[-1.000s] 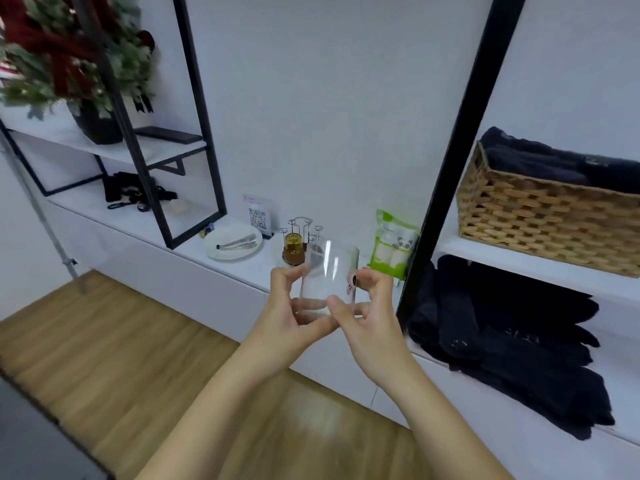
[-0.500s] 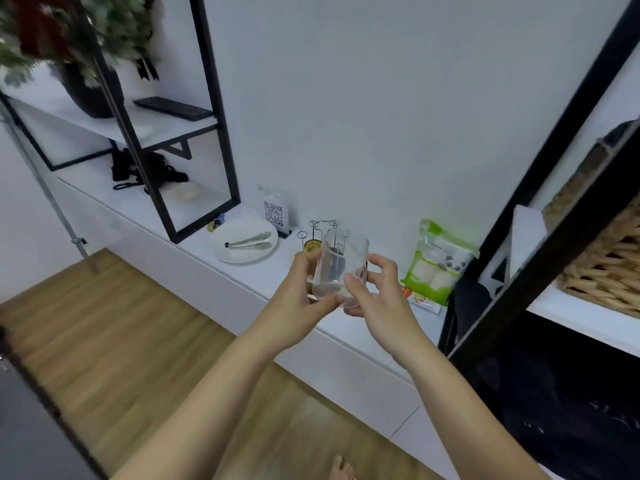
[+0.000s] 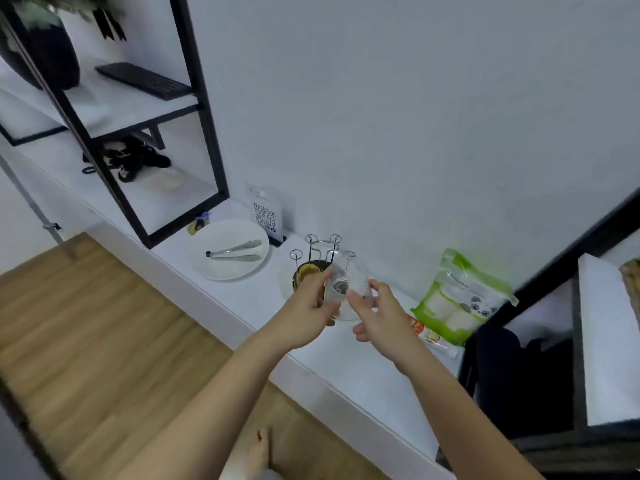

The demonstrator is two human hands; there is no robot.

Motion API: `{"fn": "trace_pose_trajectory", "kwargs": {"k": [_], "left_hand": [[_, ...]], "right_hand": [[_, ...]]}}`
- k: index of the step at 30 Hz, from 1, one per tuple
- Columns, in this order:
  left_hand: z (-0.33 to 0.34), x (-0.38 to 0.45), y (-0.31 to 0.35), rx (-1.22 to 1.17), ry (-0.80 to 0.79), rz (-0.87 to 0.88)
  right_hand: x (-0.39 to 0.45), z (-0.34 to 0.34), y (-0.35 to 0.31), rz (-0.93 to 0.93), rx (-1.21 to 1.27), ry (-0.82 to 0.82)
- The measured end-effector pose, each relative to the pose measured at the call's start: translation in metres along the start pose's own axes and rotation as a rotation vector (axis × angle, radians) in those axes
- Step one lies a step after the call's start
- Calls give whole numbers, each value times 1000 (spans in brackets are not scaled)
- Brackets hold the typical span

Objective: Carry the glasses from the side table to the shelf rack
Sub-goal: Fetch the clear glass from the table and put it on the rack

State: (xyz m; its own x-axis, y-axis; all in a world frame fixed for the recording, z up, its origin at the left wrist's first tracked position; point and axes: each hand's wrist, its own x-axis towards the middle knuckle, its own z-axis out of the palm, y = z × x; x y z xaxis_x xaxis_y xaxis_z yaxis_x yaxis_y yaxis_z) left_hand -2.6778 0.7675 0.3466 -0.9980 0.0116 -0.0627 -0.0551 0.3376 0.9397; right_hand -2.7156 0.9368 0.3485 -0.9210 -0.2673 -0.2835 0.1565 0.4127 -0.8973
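Both of my hands are bringing the glass (image 3: 344, 289) lower and closer to the wire rack (image 3: 320, 252) than half a second ago.

My left hand (image 3: 304, 311) is curling its thumb and fingers round the left side of the clear glass, and my right hand (image 3: 379, 311) is pinching its right side with thumb and forefinger, so I am holding it tilted just above the white shelf (image 3: 242, 296), right beside the rack and partly overlapping it. To the left, a white plate (image 3: 239, 268) is carrying metal tongs (image 3: 235, 254), with a QR code sign (image 3: 265, 216) standing behind it. A green panda-print packet (image 3: 460, 299) is leaning against the wall on my right.
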Motion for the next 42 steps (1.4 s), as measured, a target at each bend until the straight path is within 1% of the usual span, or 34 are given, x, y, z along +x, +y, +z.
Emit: {"fn": "trace_pose_trajectory", "kwargs": {"k": [3, 9, 12, 19, 23, 28, 33, 42], "left_hand": [[-5, 35, -12, -7, -58, -24], [-15, 104, -43, -5, -87, -127], [-21, 139, -47, -10, -110, -134], [-29, 207, -55, 104, -183, -101], [-27, 232, -59, 214, -227, -83], [-26, 259, -67, 400, -218, -72], [-27, 278, -80, 442, -257, -59], [-22, 303, -103, 480, -332, -87]], "right_hand": [[29, 2, 1, 41, 24, 23], [85, 2, -4, 178, 21, 87], [112, 0, -9, 207, 29, 96], [173, -8, -10, 340, 35, 161], [195, -8, -3, 411, 41, 200], [216, -7, 2, 453, 76, 219], [233, -3, 9, 476, 81, 231], [255, 4, 29, 550, 133, 248]]}}
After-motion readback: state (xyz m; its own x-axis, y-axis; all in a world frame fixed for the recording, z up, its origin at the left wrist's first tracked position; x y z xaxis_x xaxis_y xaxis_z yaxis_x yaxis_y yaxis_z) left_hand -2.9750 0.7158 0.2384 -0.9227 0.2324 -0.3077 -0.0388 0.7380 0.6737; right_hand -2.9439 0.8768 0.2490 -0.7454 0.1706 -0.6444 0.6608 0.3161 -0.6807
